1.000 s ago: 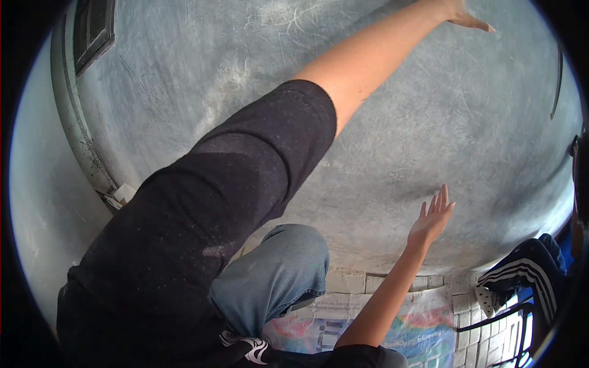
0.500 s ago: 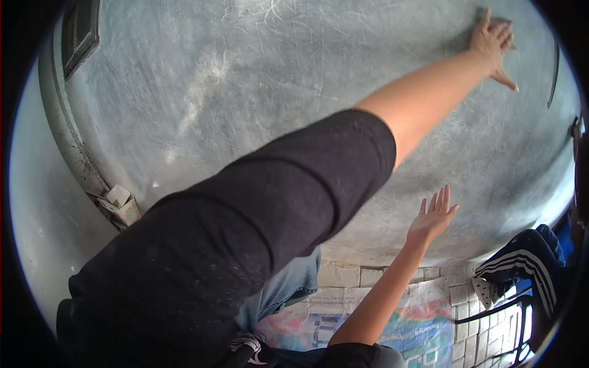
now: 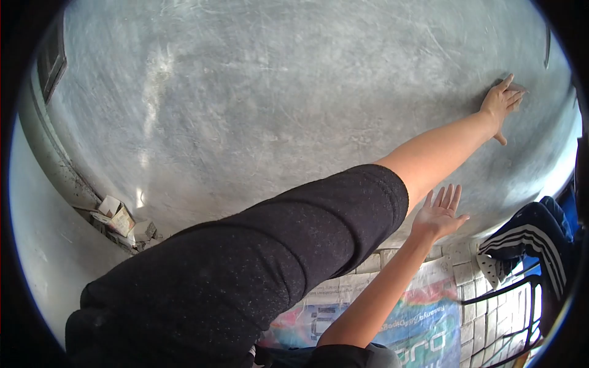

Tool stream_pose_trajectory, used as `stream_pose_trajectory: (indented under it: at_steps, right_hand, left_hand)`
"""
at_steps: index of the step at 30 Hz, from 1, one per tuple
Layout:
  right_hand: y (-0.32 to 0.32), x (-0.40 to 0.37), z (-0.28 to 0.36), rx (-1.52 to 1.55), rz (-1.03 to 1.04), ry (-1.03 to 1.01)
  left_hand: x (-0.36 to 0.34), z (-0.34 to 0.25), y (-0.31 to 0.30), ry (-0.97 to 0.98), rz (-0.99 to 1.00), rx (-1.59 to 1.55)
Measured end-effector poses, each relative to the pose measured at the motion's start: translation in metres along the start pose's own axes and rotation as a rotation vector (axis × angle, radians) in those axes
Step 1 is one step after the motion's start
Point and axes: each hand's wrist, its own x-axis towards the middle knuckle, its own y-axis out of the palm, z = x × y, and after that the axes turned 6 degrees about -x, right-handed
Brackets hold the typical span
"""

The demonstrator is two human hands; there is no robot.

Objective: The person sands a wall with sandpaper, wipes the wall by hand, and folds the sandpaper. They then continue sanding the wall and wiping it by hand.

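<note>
Dark flat piece (image 3: 519, 88) sits at 2 o'clock against a grey wall (image 3: 276, 122), held beneath the splayed fingers of a person's left hand (image 3: 498, 109), a spread that likely keeps it flush; its material cannot be made out. The arm reaches at full stretch, presumably because the spot lies well away from the body. Between 3 and 4 o'clock, the right hand (image 3: 437, 219) hangs palm up, grasping nothing, perhaps for balance. Toward 5 o'clock, a printed sheet (image 3: 423, 322) covers paving, possibly shielding it.
</note>
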Motion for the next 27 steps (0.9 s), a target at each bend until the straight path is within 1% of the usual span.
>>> stream_pose_trajectory:
  at_steps: [6, 11, 13, 16, 17, 19, 23, 27]
  right_hand:
    - [-0.025, 0.018, -0.003, 0.132, -0.106, 0.009]
    - [-0.044, 0.029, -0.012, 0.185, -0.145, 0.039]
    - [-0.05, 0.032, -0.017, 0.199, -0.171, 0.042]
    - [-0.063, 0.038, -0.031, 0.192, -0.189, 0.048]
    - [-0.064, 0.038, -0.032, 0.203, -0.221, 0.022]
    - [-0.062, 0.037, -0.037, 0.207, -0.24, 0.089]
    - [-0.068, 0.041, -0.047, 0.258, -0.27, 0.089]
    - [-0.079, 0.045, -0.049, 0.21, -0.3, 0.109]
  left_hand:
    - [-0.012, -0.054, 0.022, 0.087, 0.042, 0.004]
    - [-0.024, -0.092, 0.041, 0.149, 0.056, 0.015]
    - [-0.032, -0.105, 0.044, 0.226, 0.087, 0.037]
    - [-0.044, -0.128, 0.057, 0.252, 0.06, -0.01]
    - [-0.047, -0.136, 0.059, 0.283, 0.04, -0.03]
    - [-0.06, -0.142, 0.062, 0.249, 0.042, -0.042]
    - [-0.086, -0.157, 0.076, 0.305, 0.022, -0.097]
    - [-0.115, -0.164, 0.084, 0.373, 0.085, -0.082]
